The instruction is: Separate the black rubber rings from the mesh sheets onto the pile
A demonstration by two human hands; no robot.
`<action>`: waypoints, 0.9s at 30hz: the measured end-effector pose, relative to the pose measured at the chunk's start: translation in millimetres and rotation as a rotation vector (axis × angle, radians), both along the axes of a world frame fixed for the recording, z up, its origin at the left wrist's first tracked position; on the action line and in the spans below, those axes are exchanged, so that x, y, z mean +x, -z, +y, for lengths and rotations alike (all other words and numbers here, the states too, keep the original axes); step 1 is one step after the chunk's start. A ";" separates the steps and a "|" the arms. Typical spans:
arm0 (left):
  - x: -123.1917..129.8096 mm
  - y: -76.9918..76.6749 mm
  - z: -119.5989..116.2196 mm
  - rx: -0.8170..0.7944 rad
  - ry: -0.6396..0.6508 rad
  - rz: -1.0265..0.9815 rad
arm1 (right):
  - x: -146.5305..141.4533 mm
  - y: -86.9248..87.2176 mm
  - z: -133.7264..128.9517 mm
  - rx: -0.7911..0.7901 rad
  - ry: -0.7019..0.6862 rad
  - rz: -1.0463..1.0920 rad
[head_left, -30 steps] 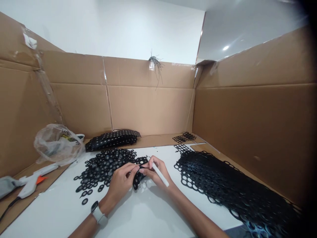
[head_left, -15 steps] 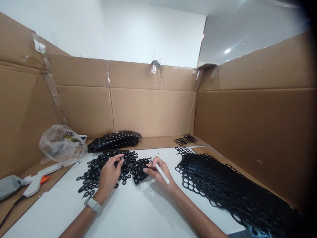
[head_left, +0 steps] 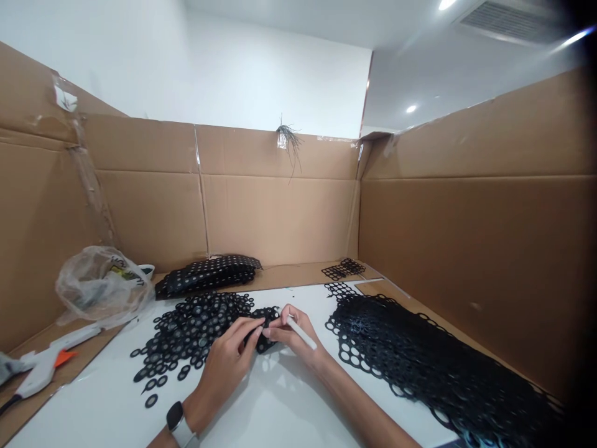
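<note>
My left hand (head_left: 233, 354), with a watch on the wrist, has thumb and forefinger pinched together at the left edge of a black ring-patterned piece (head_left: 267, 343). What is between those fingertips is too small to make out. My right hand (head_left: 295, 335) grips that same piece at its right side with thumb and fingertips. A white pen-like stick (head_left: 301, 331) is also tucked in the right hand, slanting back over it. The fingers cover much of the piece. To the left of my hands spreads a loose heap of small black rings (head_left: 191, 330).
On the right lies a long stack of black ring mesh (head_left: 420, 361). Behind are a dotted black bundle (head_left: 209, 275) and small mesh scraps (head_left: 344, 269). At left sit a clear plastic bag (head_left: 105, 286) and a white glue gun (head_left: 41, 373). Cardboard walls (head_left: 280, 211) surround the table.
My left hand has moved right, from the ring heap to the black piece, and now meets the right hand there. The right hand still holds the stick. The view has tilted up slightly.
</note>
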State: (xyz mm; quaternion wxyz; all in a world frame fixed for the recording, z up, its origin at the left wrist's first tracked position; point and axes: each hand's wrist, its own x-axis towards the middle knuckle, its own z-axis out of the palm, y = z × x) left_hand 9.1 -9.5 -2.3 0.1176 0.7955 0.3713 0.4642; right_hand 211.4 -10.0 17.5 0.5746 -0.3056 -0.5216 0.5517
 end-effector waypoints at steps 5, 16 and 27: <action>-1.5 1.9 2.8 -0.026 0.034 -0.021 | -1.2 2.7 2.7 0.013 0.000 -0.015; 2.8 16.9 20.6 -0.117 -0.014 -0.102 | -8.1 2.2 -1.1 0.111 0.064 -0.127; -67.8 9.7 56.4 -0.047 -0.486 -0.100 | 6.8 4.8 -1.7 0.112 0.297 -0.216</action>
